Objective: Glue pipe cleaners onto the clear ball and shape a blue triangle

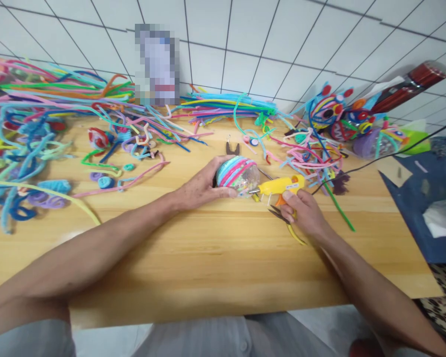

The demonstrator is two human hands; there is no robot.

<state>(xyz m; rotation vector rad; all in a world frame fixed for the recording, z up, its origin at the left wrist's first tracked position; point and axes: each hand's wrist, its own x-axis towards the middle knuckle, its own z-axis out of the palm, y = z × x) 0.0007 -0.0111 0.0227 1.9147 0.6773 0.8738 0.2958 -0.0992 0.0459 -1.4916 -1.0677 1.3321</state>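
In my left hand (204, 186) is a clear rounded object (238, 176), wrapped on its left part with pink, blue and teal pipe cleaners. Its right end is bare and see-through. My right hand (303, 210) grips a yellow glue gun (280, 185) with an orange trigger. The metal nozzle points left, close against the bare side of the rounded object; whether it touches I cannot tell. Pliers with yellow handles (296, 235) lie on the table just under my right hand. Beyond the rounded object lies another dark-jawed tool (232, 148), partly hidden.
Heaps of coloured pipe cleaners (33, 129) cover the table's left and back. More pipe cleaners (312, 153) lie at right, beside several decorated figures (325, 111). A black cord (386, 157) runs off to the right. A tiled wall (223, 59) stands behind the wooden table (193, 267).
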